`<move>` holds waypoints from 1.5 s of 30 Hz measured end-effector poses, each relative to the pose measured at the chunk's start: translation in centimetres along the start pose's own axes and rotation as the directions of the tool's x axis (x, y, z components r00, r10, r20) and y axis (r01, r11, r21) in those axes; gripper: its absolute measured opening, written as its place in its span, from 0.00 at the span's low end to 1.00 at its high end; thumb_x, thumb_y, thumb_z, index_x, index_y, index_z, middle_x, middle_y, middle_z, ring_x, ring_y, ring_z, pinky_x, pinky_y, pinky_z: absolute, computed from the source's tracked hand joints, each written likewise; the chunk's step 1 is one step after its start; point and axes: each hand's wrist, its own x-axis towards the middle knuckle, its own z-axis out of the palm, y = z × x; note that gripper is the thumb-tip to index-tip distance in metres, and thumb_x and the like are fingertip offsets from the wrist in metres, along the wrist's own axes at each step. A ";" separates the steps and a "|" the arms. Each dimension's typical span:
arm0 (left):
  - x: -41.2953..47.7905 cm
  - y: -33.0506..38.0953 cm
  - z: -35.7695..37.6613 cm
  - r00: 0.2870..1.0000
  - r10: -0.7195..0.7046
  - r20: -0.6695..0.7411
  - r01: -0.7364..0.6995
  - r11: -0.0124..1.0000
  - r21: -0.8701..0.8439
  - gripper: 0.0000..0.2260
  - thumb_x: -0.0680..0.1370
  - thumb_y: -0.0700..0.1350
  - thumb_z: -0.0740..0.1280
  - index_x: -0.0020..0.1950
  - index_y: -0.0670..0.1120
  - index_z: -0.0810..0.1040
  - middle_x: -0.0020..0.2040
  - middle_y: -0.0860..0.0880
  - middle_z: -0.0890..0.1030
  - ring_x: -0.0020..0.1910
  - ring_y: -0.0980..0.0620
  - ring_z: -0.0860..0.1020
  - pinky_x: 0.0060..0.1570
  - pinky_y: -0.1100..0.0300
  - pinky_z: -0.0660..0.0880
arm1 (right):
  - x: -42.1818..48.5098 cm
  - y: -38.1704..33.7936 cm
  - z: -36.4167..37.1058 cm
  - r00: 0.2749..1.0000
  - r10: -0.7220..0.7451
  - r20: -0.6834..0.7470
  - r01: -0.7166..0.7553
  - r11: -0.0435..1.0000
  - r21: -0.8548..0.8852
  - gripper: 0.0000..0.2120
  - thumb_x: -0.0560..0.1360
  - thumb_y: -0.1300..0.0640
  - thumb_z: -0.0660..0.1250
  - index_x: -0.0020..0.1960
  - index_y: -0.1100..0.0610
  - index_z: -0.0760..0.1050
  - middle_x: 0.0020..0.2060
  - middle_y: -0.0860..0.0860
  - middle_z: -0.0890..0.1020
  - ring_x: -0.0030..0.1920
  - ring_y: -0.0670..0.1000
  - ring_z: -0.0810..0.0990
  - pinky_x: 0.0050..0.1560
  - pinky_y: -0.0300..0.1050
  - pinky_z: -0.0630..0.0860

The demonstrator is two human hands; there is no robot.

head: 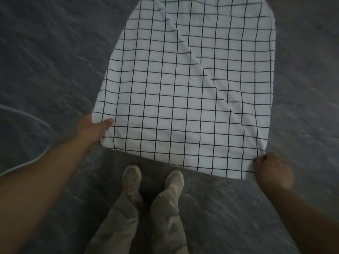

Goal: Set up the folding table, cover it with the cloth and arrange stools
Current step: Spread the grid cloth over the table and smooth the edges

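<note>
Out at twelve o'clock from the person's pale canvas shoes [132, 176], the white cotton cloth with black grid lines [174, 99] lies spread wide and fairly taut. Whether the folding table is already under it I cannot tell, since no table top or legs show. The left hand [93, 131] pinches the near corner at ten o'clock, thumb on top. The right hand [271, 169] is curled tight round the other near corner at about three o'clock.

What could go wrong, to my eye: a long diagonal crease [198, 66] runs from twelve down toward three, and an uneven tug could set it in or drag the cloth askew, leaving one side hanging lower. The near hem sits close above the toes — a step forward might catch it. A thin pale cord [36, 123] loops over the dark grey marbled floor [45, 52] at nine o'clock — a trip risk on a sidestep left. Bare floor shows on both sides of the cloth and at six o'clock around the feet; no stools are in sight.
</note>
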 end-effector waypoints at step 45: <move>-0.8 0.7 1.9 0.986 0.162 -0.032 -0.138 0.912 0.386 0.07 0.74 0.45 0.74 0.49 0.51 0.79 0.43 0.51 0.80 0.35 0.61 0.73 0.33 0.62 0.66 | 3.4 -0.6 -1.4 0.987 -0.161 0.010 0.159 0.964 -0.213 0.10 0.75 0.51 0.64 0.38 0.54 0.69 0.38 0.58 0.79 0.39 0.60 0.79 0.39 0.47 0.67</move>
